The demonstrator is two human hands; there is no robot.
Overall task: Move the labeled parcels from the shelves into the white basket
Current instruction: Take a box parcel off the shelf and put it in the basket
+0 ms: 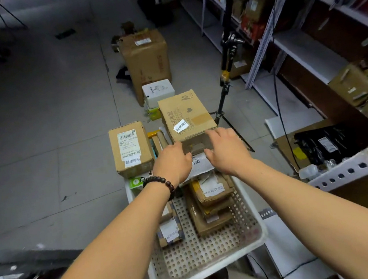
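1. The left hand and the right hand reach out side by side. The grip of each holds one end of a small brown parcel, with the thumb under its near edge and the fingers bent over the top. The fingertips are hidden and the parcel is blurred, so no label on it can be made out.
2. A dark beaded bracelet circles the left wrist.
3. The parcel is held above the far end of the white basket, just over a white mailer whose printing is mostly covered by the hands.
4. Inside the basket, a stack of brown parcels lies beside the right forearm. Its top one bears a white slip with Chinese characters, upside down from here. A smaller parcel with a similar slip is partly hidden by the left forearm.
5. A large carton lies just beyond the held parcel, with grey Chinese print and a white sticker with Chinese characters.
6. Left of it, a labeled carton carries a shipping label with a barcode; its digits are too small to read reliably. The two cartons hide the basket's far rim, so I cannot tell whether they stand in it.
7. Farther off on the floor stand a tall carton with an unreadable label and a white box with scribbled handwriting.
8. The shelves on the right are cut off by the frame edge and hold blurred cartons. A black stand rises in front of them.
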